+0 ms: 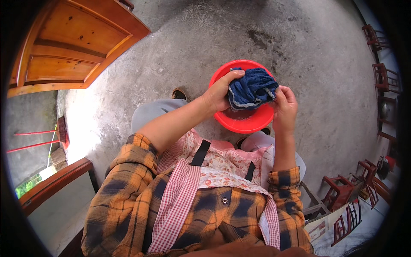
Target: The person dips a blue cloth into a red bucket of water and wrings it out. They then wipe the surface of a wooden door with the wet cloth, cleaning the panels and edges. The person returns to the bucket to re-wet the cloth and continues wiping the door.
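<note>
A wet-looking, bunched dark blue cloth (pixel 252 87) with a pale grey edge is held over a red plastic basin (pixel 245 127). My left hand (pixel 221 91) grips the cloth's left side, its thumb on top and its fingers hidden beneath. At the cloth's right corner, my right hand (pixel 285 101) pinches the edge between thumb and fingers. Murky water (pixel 239 114) shows inside the basin below the cloth. The basin sits on the floor in front of my knees, and the cloth hides much of its inside.
Rough concrete floor (pixel 179 61) surrounds the basin, with a dark damp patch (pixel 261 38) beyond it. A wooden door (pixel 74 48) stands at upper left. Brooms with red handles (pixel 35 146) are at far left. Dark red wooden chairs (pixel 338 191) line the right side.
</note>
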{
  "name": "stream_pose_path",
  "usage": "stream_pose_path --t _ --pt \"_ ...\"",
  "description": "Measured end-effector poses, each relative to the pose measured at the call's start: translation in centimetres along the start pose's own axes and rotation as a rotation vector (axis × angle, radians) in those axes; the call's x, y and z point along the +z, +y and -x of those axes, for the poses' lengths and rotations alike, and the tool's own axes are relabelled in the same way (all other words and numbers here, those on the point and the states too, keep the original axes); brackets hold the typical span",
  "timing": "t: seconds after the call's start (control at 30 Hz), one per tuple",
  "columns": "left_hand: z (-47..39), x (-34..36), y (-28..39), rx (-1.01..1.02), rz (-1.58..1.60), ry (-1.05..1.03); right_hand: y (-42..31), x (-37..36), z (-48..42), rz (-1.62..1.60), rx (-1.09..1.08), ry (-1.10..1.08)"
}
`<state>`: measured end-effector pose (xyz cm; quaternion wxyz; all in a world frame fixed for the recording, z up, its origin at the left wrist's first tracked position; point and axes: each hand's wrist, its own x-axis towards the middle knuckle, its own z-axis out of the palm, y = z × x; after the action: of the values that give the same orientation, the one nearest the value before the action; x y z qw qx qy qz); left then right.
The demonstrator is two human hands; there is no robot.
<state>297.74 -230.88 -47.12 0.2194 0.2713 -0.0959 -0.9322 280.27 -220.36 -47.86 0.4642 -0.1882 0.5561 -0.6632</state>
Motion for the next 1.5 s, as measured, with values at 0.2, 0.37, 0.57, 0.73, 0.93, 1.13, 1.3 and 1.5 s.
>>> stream_pose_path --t 0.2,0.37,0.57,0.73,0.93,1.13,1.3,1.5 --pt "0.0 0.6 -0.5 -0.071 0.010 -0.273 1.4 -0.2 0.0 0.427 -0.246 -0.058" --pt "-1.9 1.2 -1.1 -0.040 -0.377 -0.251 -0.1 -0.9 1.0 1.088 -0.620 0.015" --pt "-1.5 0.6 -1.1 -0.194 -0.211 -0.135 -4.1 1.6 9.5 1.261 -0.556 0.002" --pt "-2.6 2.0 -5.2 -0.084 -0.727 -0.216 -3.0 4.6 14.5 0.705 -0.678 -0.370" --pt "-3.1 2.9 -9.9 0.300 -1.370 -0.486 -2.2 5.0 13.9 0.503 -0.555 -0.459" --pt "-4.7 4.2 -12.8 0.490 -1.550 -0.686 -2.1 4.5 13.5 0.468 -0.467 -0.514" --pt "-5.5 5.2 -14.2 0.462 -1.609 -0.819 -2.1 4.4 13.2 0.455 -0.433 -0.545" --pt "-3.4 4.3 -14.2 0.220 -1.541 -1.038 -1.4 3.5 12.8 0.421 -0.379 -0.578"
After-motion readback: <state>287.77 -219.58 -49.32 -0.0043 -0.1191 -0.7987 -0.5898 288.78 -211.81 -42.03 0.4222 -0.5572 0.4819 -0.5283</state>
